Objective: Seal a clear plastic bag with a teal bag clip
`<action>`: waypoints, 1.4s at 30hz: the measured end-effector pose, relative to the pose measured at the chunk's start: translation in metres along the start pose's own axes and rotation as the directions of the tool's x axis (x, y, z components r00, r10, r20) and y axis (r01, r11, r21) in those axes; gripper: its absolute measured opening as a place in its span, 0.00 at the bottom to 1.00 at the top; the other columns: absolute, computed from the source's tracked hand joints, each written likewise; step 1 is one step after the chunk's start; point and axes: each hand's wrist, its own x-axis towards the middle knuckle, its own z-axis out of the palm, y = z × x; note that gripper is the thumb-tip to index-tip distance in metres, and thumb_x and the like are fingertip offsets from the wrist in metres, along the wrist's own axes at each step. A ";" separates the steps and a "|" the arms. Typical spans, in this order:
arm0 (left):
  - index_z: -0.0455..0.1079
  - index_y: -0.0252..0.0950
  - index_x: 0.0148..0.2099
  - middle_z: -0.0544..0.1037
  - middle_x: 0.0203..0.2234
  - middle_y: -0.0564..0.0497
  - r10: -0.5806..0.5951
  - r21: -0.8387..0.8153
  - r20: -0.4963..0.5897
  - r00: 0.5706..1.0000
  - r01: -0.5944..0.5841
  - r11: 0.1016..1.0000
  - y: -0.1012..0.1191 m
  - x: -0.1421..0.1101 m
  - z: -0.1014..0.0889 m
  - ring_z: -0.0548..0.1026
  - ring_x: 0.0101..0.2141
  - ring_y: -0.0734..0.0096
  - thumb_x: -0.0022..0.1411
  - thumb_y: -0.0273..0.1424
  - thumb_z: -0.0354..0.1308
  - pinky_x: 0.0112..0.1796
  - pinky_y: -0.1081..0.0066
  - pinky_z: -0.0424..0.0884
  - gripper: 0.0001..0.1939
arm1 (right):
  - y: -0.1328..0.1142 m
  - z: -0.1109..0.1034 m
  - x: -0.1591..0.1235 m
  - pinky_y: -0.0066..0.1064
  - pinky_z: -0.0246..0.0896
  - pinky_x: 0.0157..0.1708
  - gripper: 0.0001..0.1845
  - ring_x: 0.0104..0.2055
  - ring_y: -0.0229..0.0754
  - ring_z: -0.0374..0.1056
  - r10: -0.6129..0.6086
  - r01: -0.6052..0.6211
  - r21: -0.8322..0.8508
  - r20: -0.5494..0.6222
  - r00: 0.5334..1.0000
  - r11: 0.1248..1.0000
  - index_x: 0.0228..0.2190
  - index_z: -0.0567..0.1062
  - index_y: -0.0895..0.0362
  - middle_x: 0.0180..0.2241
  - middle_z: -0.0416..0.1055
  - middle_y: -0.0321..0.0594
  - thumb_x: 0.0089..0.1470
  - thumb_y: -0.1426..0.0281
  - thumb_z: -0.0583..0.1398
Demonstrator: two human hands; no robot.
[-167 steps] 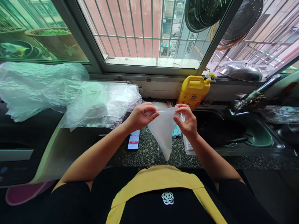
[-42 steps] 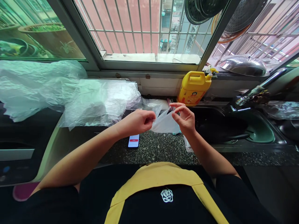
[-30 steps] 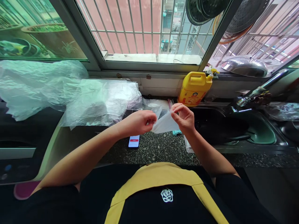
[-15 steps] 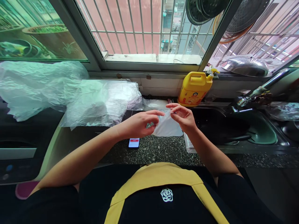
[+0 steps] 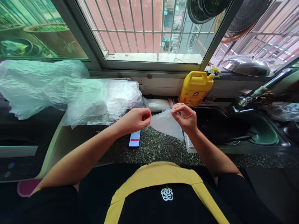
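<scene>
A small translucent plastic bag (image 5: 166, 123) is stretched between my hands above the speckled counter (image 5: 154, 149). My left hand (image 5: 137, 119) is closed, pinching the bag's left corner. At the opposite upper corner, my right hand (image 5: 185, 117) grips the bag between thumb and fingers. The bag's lower right part hangs down near a clear plastic package (image 5: 189, 143) on the counter. A phone (image 5: 134, 138) with a lit screen lies below my left hand.
Large crumpled plastic sheets (image 5: 100, 99) cover the left side. Behind my right hand stands a yellow pump jug (image 5: 195, 88). To the right are the sink (image 5: 266, 130), with a dark pan (image 5: 224, 126) in it, and a faucet (image 5: 254, 95). Another pale plastic pack (image 5: 155, 104) lies by the wall.
My left hand has moved slightly left and its fingers have closed on the bag's corner. The bag is now drawn taut along its top edge. My right hand has stayed nearly in place.
</scene>
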 end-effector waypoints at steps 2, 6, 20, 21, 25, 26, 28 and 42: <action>0.65 0.35 0.26 0.66 0.16 0.56 -0.018 -0.025 -0.010 1.000 0.018 1.000 -0.001 -0.001 0.001 0.61 0.19 0.81 0.52 0.26 0.50 0.22 0.77 0.58 0.04 | 0.001 0.001 -0.002 0.40 0.65 0.41 0.06 0.36 0.40 0.66 -0.014 0.013 -0.018 -0.037 0.999 1.000 0.25 0.69 0.51 0.27 0.69 0.35 0.50 0.67 0.62; 0.67 0.34 0.30 0.68 0.19 0.55 -0.036 -0.104 -0.041 0.998 0.032 0.994 -0.007 -0.003 0.002 0.62 0.20 0.80 0.53 0.27 0.51 0.23 0.77 0.60 0.04 | 0.000 0.001 -0.003 0.40 0.64 0.41 0.05 0.36 0.40 0.66 -0.033 0.033 -0.002 -0.069 0.997 0.999 0.25 0.70 0.51 0.27 0.69 0.34 0.50 0.69 0.62; 0.68 0.34 0.26 0.70 0.24 0.51 0.195 -0.171 -0.367 0.909 -0.272 0.947 -0.018 0.005 0.023 0.67 0.27 0.76 0.58 0.31 0.56 0.29 0.72 0.65 0.09 | -0.009 -0.001 0.003 0.38 0.65 0.39 0.05 0.35 0.39 0.66 -0.067 0.069 0.011 -0.161 0.985 0.998 0.24 0.71 0.52 0.27 0.68 0.34 0.48 0.71 0.63; 0.68 0.35 0.26 0.70 0.24 0.52 0.191 -0.206 -0.397 0.898 -0.290 0.935 -0.020 0.006 0.024 0.67 0.26 0.76 0.58 0.31 0.57 0.29 0.72 0.65 0.09 | -0.009 -0.002 0.002 0.38 0.65 0.40 0.05 0.35 0.39 0.66 -0.065 0.069 0.016 -0.171 0.983 0.998 0.24 0.71 0.52 0.27 0.68 0.34 0.48 0.71 0.63; 0.66 0.36 0.27 0.70 0.25 0.52 0.119 -0.363 -0.513 0.850 -0.341 0.867 -0.024 0.009 0.033 0.68 0.28 0.76 0.58 0.31 0.56 0.30 0.73 0.66 0.08 | -0.007 0.000 0.000 0.37 0.65 0.40 0.06 0.35 0.38 0.67 0.006 0.002 0.039 -0.188 0.982 0.999 0.25 0.70 0.52 0.28 0.67 0.34 0.48 0.68 0.63; 0.66 0.36 0.28 0.71 0.26 0.52 0.103 -0.394 -0.528 0.843 -0.350 0.850 -0.023 0.009 0.036 0.68 0.28 0.76 0.58 0.31 0.56 0.30 0.73 0.66 0.07 | -0.007 0.001 -0.002 0.37 0.65 0.40 0.06 0.35 0.38 0.67 0.033 -0.027 0.036 -0.183 0.983 0.999 0.26 0.69 0.52 0.28 0.68 0.34 0.49 0.67 0.63; 0.66 0.37 0.30 0.72 0.28 0.51 0.082 -0.431 -0.539 0.839 -0.358 0.828 -0.022 0.010 0.039 0.69 0.30 0.76 0.59 0.30 0.54 0.31 0.74 0.67 0.05 | -0.006 0.000 -0.004 0.36 0.66 0.39 0.06 0.34 0.38 0.67 0.081 -0.080 0.012 -0.171 0.982 0.997 0.29 0.69 0.51 0.30 0.68 0.35 0.49 0.65 0.62; 0.64 0.35 0.30 0.69 0.22 0.54 0.254 -0.165 -0.420 0.871 -0.348 0.923 0.000 0.017 0.037 0.67 0.25 0.78 0.60 0.30 0.51 0.28 0.75 0.65 0.06 | -0.041 -0.023 0.042 0.36 0.60 0.40 0.07 0.32 0.38 0.65 -0.001 0.221 -0.344 0.538 0.843 0.913 0.26 0.74 0.54 0.25 0.72 0.35 0.51 0.64 0.61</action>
